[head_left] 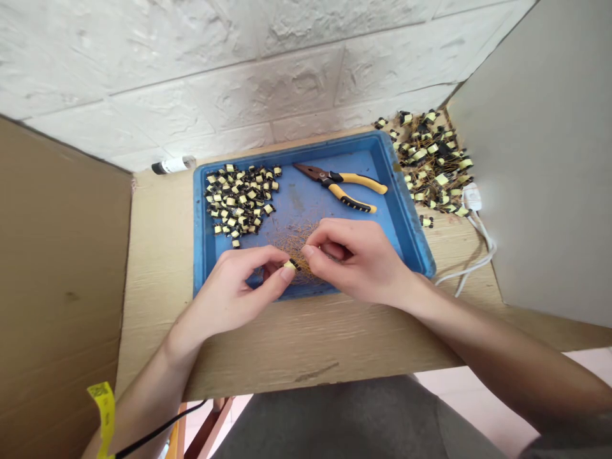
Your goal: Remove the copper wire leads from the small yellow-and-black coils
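Between the thumb and fingers of my left hand (238, 287) is a small transformer (289, 264) with yellow tape and black ends. My right hand (361, 260) is closed in a pinch just right of it; whatever thin thing its fingertips hold is too small to make out. Both hands are over the near side of a blue tray (421, 245). Beneath the fingertips lie many loose copper-coloured wire bits (299, 239). A heap of similar transformers (239, 199) fills the tray's left part. Long-nose pliers (342, 182) with yellow and black handles lie toward the tray's back right.
Right of the tray lies another heap of transformers (433, 159) with long wires, beside a white cable (482, 255). A small bottle (173, 165) lies at the back left. A brick-patterned wall (287, 70) and side panels (62, 255) enclose the wooden table (287, 350).
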The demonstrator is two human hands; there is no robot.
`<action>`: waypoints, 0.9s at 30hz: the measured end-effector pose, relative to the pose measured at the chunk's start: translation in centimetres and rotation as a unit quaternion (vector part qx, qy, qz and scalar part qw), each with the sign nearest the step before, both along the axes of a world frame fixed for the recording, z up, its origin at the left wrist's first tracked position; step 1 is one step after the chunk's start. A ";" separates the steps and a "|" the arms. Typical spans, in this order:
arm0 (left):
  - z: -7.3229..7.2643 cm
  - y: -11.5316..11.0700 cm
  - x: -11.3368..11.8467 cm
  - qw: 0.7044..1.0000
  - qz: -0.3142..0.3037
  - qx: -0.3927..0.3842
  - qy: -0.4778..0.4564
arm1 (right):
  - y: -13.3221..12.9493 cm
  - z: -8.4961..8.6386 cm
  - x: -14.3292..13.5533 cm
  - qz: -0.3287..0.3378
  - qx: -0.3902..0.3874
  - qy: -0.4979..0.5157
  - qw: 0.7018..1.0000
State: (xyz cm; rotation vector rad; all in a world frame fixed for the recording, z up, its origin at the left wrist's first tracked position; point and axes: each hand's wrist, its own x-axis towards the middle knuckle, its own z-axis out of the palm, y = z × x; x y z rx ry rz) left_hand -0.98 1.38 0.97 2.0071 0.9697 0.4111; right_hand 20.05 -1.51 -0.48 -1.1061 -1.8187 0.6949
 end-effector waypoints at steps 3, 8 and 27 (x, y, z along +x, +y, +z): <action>0.0 0.0 0.0 1.000 -0.007 0.009 -0.006 | 0.1 0.1 0.0 0.002 -0.032 0.010 0.999; -0.1 0.0 -0.1 1.000 -0.014 0.009 -0.009 | 0.1 0.2 -0.2 0.010 -0.053 0.021 0.998; 0.0 0.2 -0.4 1.000 0.009 -0.001 -0.024 | 0.0 0.7 0.0 -0.068 -0.088 0.073 0.991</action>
